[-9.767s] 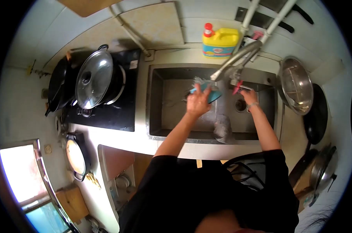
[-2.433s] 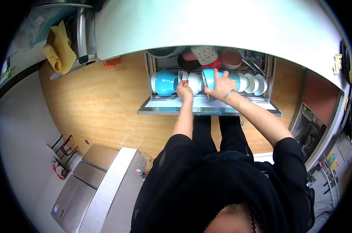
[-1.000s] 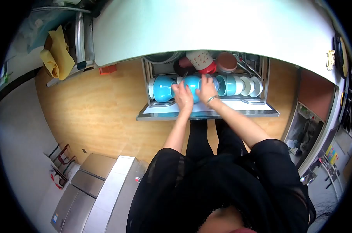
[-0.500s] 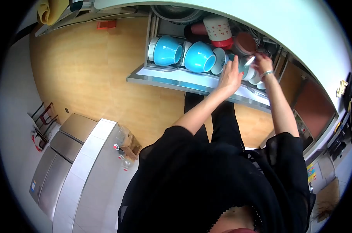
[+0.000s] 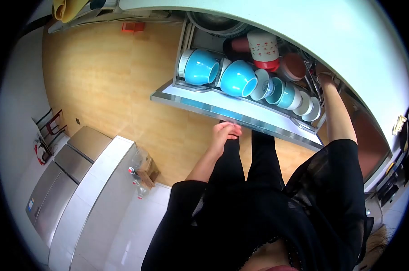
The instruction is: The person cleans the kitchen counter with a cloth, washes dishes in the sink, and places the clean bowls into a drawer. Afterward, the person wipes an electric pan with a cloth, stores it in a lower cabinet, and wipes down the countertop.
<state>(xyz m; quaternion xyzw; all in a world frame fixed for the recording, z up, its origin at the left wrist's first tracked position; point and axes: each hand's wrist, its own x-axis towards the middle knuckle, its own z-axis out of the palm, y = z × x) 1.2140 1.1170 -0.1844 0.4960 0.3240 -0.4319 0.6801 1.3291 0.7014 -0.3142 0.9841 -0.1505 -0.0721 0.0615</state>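
My left hand [image 5: 225, 134] is just in front of the pulled-out drawer's metal front edge [image 5: 240, 119], its fingers curled in and nothing visible in them. My right hand [image 5: 325, 74] reaches into the drawer's back right corner, beside a wire rack [image 5: 313, 72]; its fingers are hidden under the countertop. Along the drawer's front, blue bowls [image 5: 237, 77] rest on their sides. Smaller bowls follow to the right: a patterned one [image 5: 261, 85], teal ones [image 5: 285, 95] and white ones [image 5: 312, 109]. Behind them lie a white cup with a red rim [image 5: 264, 49] and a brown round container [image 5: 293, 66].
The white countertop [image 5: 349, 40] overhangs the drawer's back. A metal pot [image 5: 216, 20] sits at the drawer's far left. An orange-red object [image 5: 133, 27] is on the wooden floor [image 5: 100, 77]. Bottles [image 5: 139, 192] and a wooden crate [image 5: 148, 171] stand behind me at left.
My left hand has left the small bowls and come down in front of the drawer. My right hand has moved from the bowls deeper into the back right corner. The view has shifted slightly.
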